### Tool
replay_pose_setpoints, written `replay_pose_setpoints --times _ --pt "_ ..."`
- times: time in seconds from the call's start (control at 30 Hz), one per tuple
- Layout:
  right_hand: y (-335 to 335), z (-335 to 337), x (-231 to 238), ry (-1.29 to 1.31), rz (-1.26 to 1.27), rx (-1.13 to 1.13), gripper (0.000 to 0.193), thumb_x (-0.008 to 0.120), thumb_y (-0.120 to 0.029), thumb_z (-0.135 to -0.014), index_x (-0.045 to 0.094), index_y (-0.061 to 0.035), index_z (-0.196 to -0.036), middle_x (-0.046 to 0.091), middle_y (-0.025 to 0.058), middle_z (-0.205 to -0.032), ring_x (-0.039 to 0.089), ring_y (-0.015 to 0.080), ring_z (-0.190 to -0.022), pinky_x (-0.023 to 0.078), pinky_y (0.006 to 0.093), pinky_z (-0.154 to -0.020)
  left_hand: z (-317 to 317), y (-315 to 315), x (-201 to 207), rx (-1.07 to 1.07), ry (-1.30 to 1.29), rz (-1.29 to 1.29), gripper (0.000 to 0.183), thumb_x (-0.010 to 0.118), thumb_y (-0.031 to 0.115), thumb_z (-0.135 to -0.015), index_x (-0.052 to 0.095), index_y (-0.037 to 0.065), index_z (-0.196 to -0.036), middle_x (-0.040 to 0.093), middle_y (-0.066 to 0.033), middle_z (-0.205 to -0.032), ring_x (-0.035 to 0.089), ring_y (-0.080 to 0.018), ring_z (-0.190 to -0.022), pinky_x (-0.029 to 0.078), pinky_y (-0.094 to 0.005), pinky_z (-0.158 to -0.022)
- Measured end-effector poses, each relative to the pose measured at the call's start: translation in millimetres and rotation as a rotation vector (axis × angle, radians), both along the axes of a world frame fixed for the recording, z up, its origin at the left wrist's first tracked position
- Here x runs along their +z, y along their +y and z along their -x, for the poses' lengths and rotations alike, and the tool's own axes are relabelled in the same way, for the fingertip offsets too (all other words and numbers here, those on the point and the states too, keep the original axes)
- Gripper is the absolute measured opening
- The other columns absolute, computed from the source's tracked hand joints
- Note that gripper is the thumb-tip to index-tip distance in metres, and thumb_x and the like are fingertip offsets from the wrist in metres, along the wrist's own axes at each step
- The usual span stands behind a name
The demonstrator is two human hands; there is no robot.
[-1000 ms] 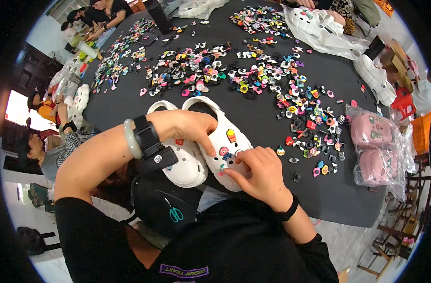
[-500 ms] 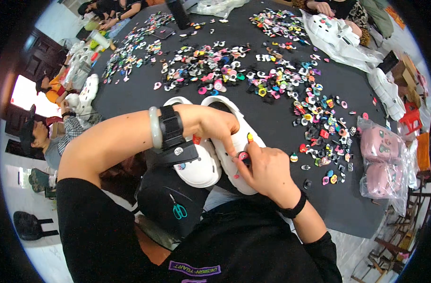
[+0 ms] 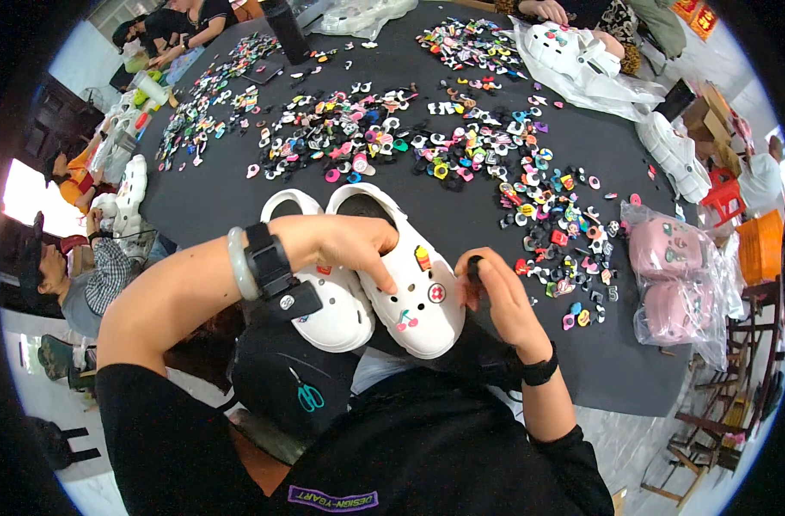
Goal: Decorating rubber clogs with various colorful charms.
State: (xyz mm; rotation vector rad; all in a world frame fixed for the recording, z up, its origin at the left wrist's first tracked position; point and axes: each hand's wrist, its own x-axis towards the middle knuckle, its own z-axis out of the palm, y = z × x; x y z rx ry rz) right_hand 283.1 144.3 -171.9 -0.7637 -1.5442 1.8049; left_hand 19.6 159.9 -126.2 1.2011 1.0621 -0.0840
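Observation:
My left hand (image 3: 358, 247) grips a white clog (image 3: 433, 334), with some fingers inside the foot opening and a finger on the upper beside the holes. Three charms sit on this clog: a yellow-and-red fries charm (image 3: 423, 257), a round red-and-white charm (image 3: 437, 294) and a pink cherry charm (image 3: 407, 322). Several of its holes are bare. Just right of the toe, my right hand (image 3: 504, 299) pinches a small black-backed shoe charm (image 3: 474, 268); its front is hidden. A second white clog (image 3: 335, 325) stands alongside on the left, partly covered by my left wrist.
Piles of small shoe charms (image 3: 341, 133) spread over the black table (image 3: 616, 361). Bagged pink clogs (image 3: 668, 249) and a white clog (image 3: 672, 155) lie at the right. Teal-handled scissors (image 3: 310, 396) rest on black fabric near my lap. Other people work around the table.
My right hand has come off the clog's upper to its right side and now holds a black-backed charm. The round charm it was touching now shows uncovered on the clog. The view has shifted.

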Motion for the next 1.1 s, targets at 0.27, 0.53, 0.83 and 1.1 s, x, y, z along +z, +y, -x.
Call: replay_pose_setpoints --times 0.27,0.53,0.83,1.1 --pt "21 -36 -14 -0.349 -0.220 -0.352 0.021 0.040 -0.016 -0.102 0.055 -0.0020 -0.105 0.057 0.0080 -0.075 0.054 0.0156 -0.064 0.043 0.0281 -0.061 -12 -5 19 0.165 0.056 0.067 0.042 0.072 0.002 -0.079 0.060 -0.006 -0.118 0.068 -0.0121 -0.112 0.067 -0.0163 -0.096 0.053 -0.0287 -0.086" --pt "42 -38 -6 -0.652 -0.541 -0.334 0.019 0.049 -0.015 -0.099 0.058 0.0005 -0.104 0.063 0.0223 -0.094 0.063 0.0390 -0.089 0.049 0.0414 -0.078 2 3 -6 0.095 0.015 0.080 0.038 0.072 0.011 -0.083 0.063 -0.007 -0.114 0.070 -0.0128 -0.109 0.067 -0.0161 -0.095 0.053 -0.0289 -0.085" --pt "57 -40 -27 -0.753 -0.650 -0.455 0.037 0.056 -0.026 -0.097 0.051 0.0014 -0.122 0.063 0.0220 -0.094 0.063 0.0375 -0.082 0.049 0.0426 -0.075 -3 -1 7 0.166 0.025 0.058 0.036 0.073 0.023 -0.086 0.065 -0.007 -0.105 0.070 -0.0119 -0.102 0.067 -0.0147 -0.084 0.052 -0.0268 -0.075" --pt "9 -15 14 -0.656 -0.577 -0.114 0.049 0.070 -0.041 -0.084 0.055 -0.0044 -0.113 0.063 0.0153 -0.086 0.064 0.0328 -0.076 0.052 0.0432 -0.068 0 2 2 0.223 0.028 0.146 0.039 0.065 0.028 -0.093 0.064 -0.006 -0.111 0.069 -0.0109 -0.109 0.065 -0.0130 -0.094 0.050 -0.0269 -0.085"
